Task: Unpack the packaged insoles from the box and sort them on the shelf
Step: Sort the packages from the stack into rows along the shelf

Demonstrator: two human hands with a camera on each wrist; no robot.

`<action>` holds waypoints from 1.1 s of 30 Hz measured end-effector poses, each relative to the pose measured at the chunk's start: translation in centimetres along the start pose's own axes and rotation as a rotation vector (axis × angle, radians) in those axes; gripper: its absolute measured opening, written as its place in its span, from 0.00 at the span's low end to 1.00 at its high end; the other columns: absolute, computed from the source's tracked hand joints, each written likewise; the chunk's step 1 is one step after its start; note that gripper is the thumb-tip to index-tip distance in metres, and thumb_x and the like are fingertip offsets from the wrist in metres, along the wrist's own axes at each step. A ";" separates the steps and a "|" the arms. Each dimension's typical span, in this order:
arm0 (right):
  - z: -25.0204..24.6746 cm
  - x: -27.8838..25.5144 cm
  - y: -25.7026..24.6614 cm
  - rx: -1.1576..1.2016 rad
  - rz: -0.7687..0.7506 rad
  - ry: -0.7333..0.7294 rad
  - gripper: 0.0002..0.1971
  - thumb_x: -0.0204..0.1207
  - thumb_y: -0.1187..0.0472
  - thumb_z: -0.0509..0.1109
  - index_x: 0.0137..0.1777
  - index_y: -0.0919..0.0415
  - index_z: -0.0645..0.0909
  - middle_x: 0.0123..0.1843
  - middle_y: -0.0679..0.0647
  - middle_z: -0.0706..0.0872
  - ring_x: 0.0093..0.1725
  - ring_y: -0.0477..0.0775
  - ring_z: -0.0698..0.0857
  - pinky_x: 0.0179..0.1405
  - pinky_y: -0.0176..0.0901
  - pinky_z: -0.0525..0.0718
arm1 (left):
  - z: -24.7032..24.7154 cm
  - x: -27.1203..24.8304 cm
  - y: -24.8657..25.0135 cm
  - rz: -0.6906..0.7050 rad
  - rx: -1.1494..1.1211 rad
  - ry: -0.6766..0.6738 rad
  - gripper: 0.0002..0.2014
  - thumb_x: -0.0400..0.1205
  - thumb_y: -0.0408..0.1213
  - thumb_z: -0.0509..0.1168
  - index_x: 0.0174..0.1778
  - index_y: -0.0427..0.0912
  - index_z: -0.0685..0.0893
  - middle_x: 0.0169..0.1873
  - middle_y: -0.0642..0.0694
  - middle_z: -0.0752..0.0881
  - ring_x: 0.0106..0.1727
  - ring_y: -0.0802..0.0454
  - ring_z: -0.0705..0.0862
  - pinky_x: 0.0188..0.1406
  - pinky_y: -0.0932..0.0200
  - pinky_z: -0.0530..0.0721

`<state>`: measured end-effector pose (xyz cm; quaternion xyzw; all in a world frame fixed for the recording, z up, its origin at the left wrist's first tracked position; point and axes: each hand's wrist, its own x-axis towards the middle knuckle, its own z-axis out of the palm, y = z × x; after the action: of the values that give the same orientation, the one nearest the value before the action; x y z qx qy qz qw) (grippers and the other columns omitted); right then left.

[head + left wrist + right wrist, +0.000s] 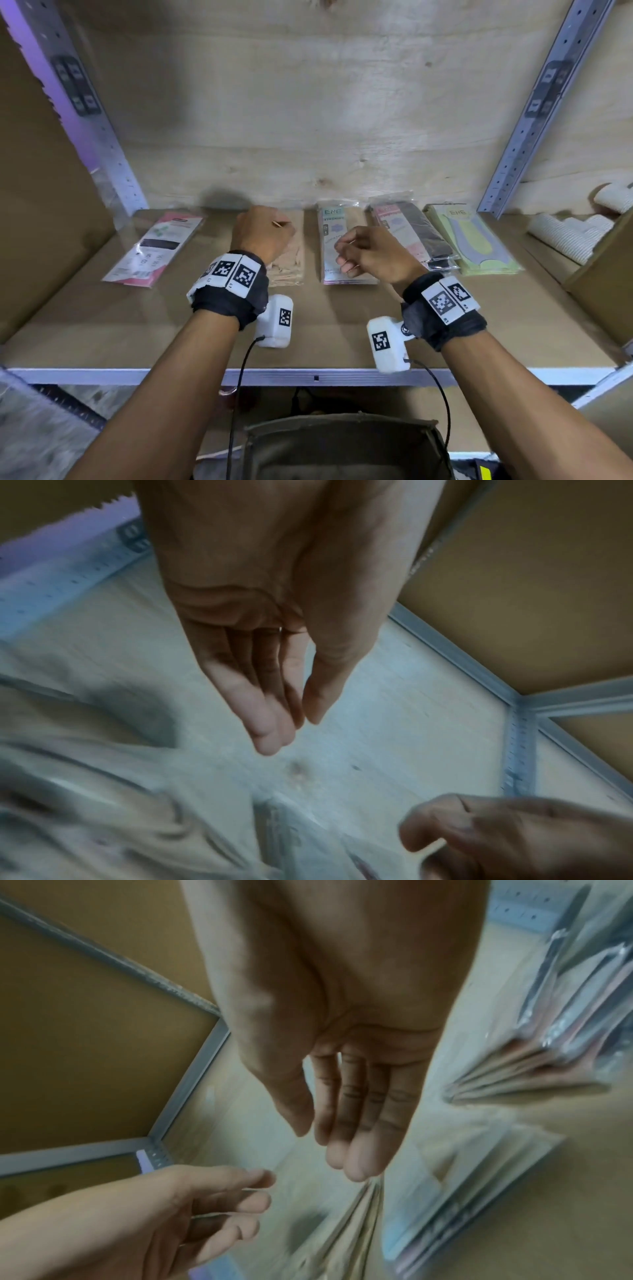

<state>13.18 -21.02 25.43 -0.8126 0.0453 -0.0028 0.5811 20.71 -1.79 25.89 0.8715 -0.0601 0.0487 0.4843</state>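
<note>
Five piles of packaged insoles are lying in a row near the back edge of the shelf (342,342): a pink pack (154,250) toward the left, a beige pile (289,260), a pale blue pile (337,246), a dark pile (418,236) and a yellow pile (479,243) toward the right. The left hand (262,234) is hovering over the beige pile, the right hand (371,253) over the pale blue one, each grip relaxed and holding nothing. Squaring each pile's edges and keeping the gaps between piles even would probably be serving the sorting best.

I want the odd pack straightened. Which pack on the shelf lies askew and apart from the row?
The pink-edged pack at far left: it lies slanted, with a gap to the beige pack; the others sit side by side.
</note>
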 end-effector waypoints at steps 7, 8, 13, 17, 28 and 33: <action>6.3 0.5 -1.6 0.063 -0.054 -0.161 0.04 0.85 0.69 0.64 0.49 0.70 0.79 0.37 0.65 0.85 0.33 0.59 0.83 0.33 0.48 0.85 | -9.2 1.1 -7.3 -0.181 0.075 0.070 0.07 0.78 0.40 0.71 0.36 0.44 0.89 0.45 0.40 0.92 0.53 0.39 0.90 0.60 0.46 0.87; 7.5 0.9 -2.0 0.068 -0.068 -0.177 0.05 0.85 0.68 0.64 0.49 0.70 0.79 0.37 0.65 0.85 0.33 0.59 0.84 0.33 0.47 0.86 | -10.5 1.3 -8.3 -0.189 0.131 0.111 0.06 0.78 0.39 0.70 0.39 0.42 0.90 0.46 0.42 0.91 0.54 0.39 0.89 0.57 0.52 0.85; 14.3 3.7 -5.0 0.096 -0.079 -0.271 0.01 0.84 0.69 0.65 0.51 0.67 0.78 0.40 0.64 0.85 0.37 0.59 0.87 0.33 0.43 0.87 | -15.5 2.3 -12.8 -0.284 0.154 0.211 0.09 0.81 0.39 0.70 0.52 0.40 0.91 0.57 0.38 0.90 0.58 0.39 0.87 0.59 0.54 0.80; 19.6 6.2 -6.5 0.091 0.002 -0.330 0.07 0.83 0.73 0.63 0.57 0.65 0.75 0.41 0.61 0.80 0.36 0.56 0.82 0.35 0.40 0.85 | -17.9 3.0 -15.6 -0.320 0.121 0.149 0.18 0.87 0.45 0.61 0.67 0.37 0.84 0.67 0.35 0.85 0.65 0.37 0.83 0.61 0.52 0.77; 26.5 7.8 -6.1 0.339 0.197 -0.261 0.12 0.81 0.75 0.60 0.40 0.59 0.71 0.38 0.58 0.81 0.37 0.56 0.83 0.42 0.47 0.88 | -18.2 2.3 -17.4 -0.423 0.140 0.044 0.22 0.88 0.46 0.60 0.75 0.38 0.80 0.74 0.36 0.80 0.72 0.38 0.79 0.75 0.51 0.74; 25.6 7.2 -5.4 0.330 0.213 -0.186 0.07 0.80 0.73 0.65 0.53 0.65 0.72 0.40 0.61 0.83 0.31 0.54 0.82 0.34 0.45 0.85 | -18.2 1.3 -17.0 -0.474 0.233 0.065 0.16 0.83 0.41 0.62 0.58 0.34 0.86 0.60 0.30 0.87 0.59 0.34 0.86 0.61 0.49 0.82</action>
<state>22.18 4.29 21.91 -0.6938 0.0760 0.1264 0.7049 24.10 22.53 21.42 0.9091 0.1673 -0.0318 0.3801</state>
